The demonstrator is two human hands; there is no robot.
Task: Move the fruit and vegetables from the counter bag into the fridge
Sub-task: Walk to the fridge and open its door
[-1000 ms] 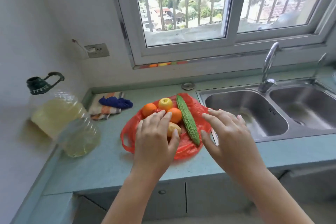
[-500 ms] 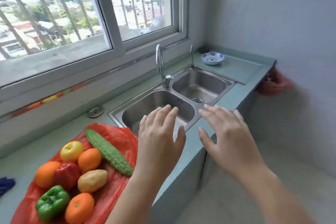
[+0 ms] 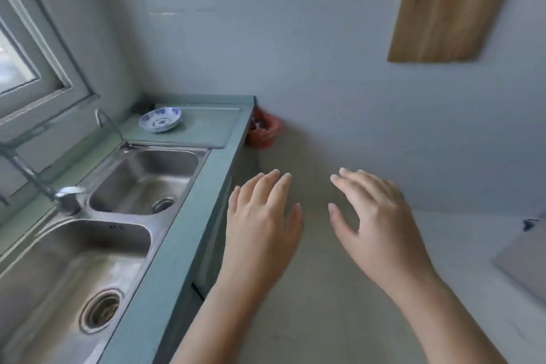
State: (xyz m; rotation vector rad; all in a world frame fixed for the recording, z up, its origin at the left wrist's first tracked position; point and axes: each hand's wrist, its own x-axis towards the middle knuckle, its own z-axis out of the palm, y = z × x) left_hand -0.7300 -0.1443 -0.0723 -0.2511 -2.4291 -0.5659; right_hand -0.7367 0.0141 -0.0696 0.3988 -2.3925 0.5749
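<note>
The pale tiled wall [image 3: 295,38] is seen across the upper frame, and the bare floor [image 3: 310,289] fills the lower centre. A green counter [image 3: 177,245] with a stainless-steel double sink [image 3: 97,245] is seen along the left edge, its front edge running diagonally just left of the hands. A light wooden board [image 3: 449,6] is seen at upper right. The left hand [image 3: 263,224] and right hand [image 3: 381,221] are held side by side over the floor, palms down, fingers spread, nothing grasped or touched. A blue-patterned white dish [image 3: 160,119] is set on the far counter; a red object [image 3: 263,133] is seen just past the counter's end. Fruit, vegetables, bag and fridge lie outside the frame.
</note>
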